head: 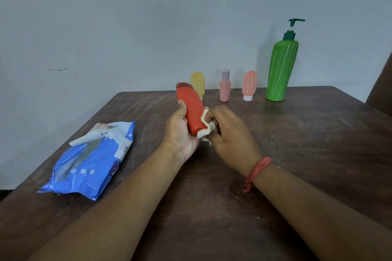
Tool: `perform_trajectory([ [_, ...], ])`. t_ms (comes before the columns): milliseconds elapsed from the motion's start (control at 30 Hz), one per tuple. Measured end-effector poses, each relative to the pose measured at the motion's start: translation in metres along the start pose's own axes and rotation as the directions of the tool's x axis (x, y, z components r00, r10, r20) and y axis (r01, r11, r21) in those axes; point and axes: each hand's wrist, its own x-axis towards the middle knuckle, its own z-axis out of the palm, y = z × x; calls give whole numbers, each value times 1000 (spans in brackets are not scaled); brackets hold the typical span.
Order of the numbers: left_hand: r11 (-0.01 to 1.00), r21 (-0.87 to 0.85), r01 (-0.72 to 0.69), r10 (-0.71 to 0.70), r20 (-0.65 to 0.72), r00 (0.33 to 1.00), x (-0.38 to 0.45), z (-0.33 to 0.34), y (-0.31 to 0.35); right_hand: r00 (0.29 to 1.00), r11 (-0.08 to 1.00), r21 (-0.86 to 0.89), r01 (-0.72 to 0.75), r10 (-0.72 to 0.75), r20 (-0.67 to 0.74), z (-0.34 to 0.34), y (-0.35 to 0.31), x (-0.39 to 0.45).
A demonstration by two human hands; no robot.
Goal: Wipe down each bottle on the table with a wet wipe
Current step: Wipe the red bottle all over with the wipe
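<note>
Forearms reach in over the worktop [318,133], and I see both hands busy on the red bottle [191,110].

Left hand [180,131] has its fingers curled round that tilted, glossy bottle, held above the worktop; right hand [229,133] pinches a crumpled white wipe [204,128] against its lower end. Behind the red bottle stand yellow [197,83], pink [224,88], salmon [249,85] and green pump [281,68] bottles; left of it lies a blue wipe pack [93,163].

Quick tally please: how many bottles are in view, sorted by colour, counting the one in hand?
Red bottle, held in the left hand: 1
Yellow bottle: 1
Pink bottle: 1
Salmon bottle: 1
Green pump bottle: 1
Total: 5
</note>
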Motion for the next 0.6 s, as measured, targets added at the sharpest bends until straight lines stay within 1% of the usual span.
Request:
perform_trajectory([
  [100, 1000, -22, -4, 4, 6, 1000, 1, -1, 1, 1000, 999, 30, 10, -11, 13, 0, 0, 0],
  [200, 999, 36, 27, -28, 18, 999, -1, 1, -3, 998, 997, 72, -39, 43, -54, 3, -3, 0],
  [267, 998, 53, 36, -37, 13, 999, -2, 3, -6, 995, 996, 76, -45, 52, -85, 3, -4, 1],
  [367, 998, 54, 15, -15, 16, 1000, -3, 3, -3, 1000, 1000, 22, 5, -4, -17, -1, -2, 1],
  [467, 1000, -26, -16, 17, 23, 1000, 1, -1, 2, 997, 999, 6, 51, -51, 56, -6, 3, 2],
  [533, 999, -49, -11, 12, 31, 999, 2, -1, 2, 998, 998, 47, 35, -37, 41, -8, 4, 2],
  [600, 999, -35, 15, -14, 36, 999, 0, 1, -1, 1000, 996, 87, -19, 20, -15, -7, 1, 1],
])
